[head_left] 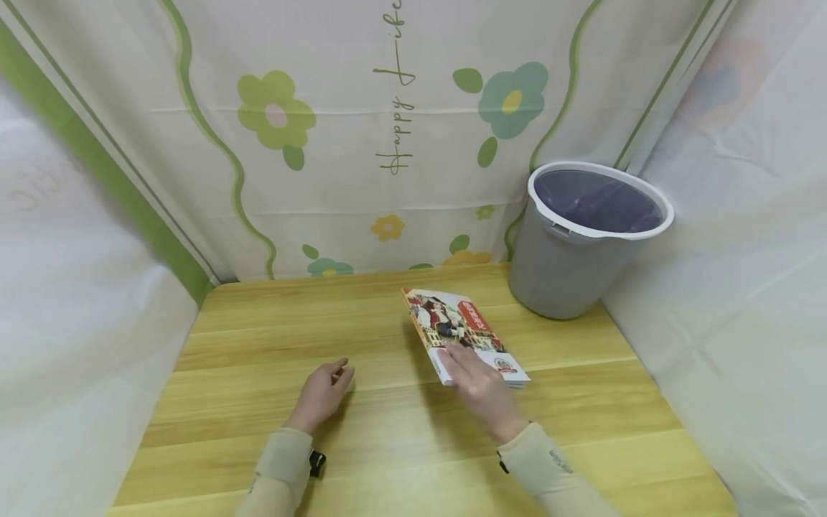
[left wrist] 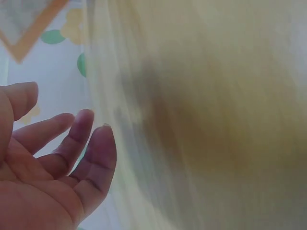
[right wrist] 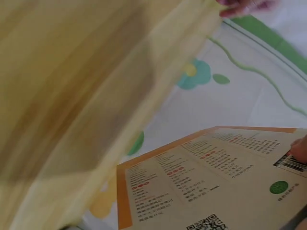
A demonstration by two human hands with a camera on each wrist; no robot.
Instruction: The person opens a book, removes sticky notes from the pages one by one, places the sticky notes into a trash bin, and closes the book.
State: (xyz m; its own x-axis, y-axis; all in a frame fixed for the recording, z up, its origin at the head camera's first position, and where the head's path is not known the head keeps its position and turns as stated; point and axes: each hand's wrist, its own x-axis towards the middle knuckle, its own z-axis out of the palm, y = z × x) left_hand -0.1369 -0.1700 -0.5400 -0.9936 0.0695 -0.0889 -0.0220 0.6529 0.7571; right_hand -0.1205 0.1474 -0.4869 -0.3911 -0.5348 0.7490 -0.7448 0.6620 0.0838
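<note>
My right hand (head_left: pixel 478 391) holds a book (head_left: pixel 468 334) by its near edge, fingers on the illustrated front cover. That cover shows a figure in a dark hat and a red title block. In the right wrist view the book's back cover (right wrist: pixel 192 177) appears, with printed text, a barcode and a QR code; a thumb tip (right wrist: pixel 300 149) presses near the barcode. The book is tilted above the wooden table (head_left: pixel 258 337). To its left, my left hand (head_left: pixel 321 393) hovers over the table with loosely bent fingers and nothing in them, palm visible in the left wrist view.
A grey bin (head_left: pixel 568 266) with a white rim and a purple liner stands at the table's back right corner. A flower-print curtain (head_left: pixel 349 158) hangs along the back edge, and pale fabric walls rise on both sides.
</note>
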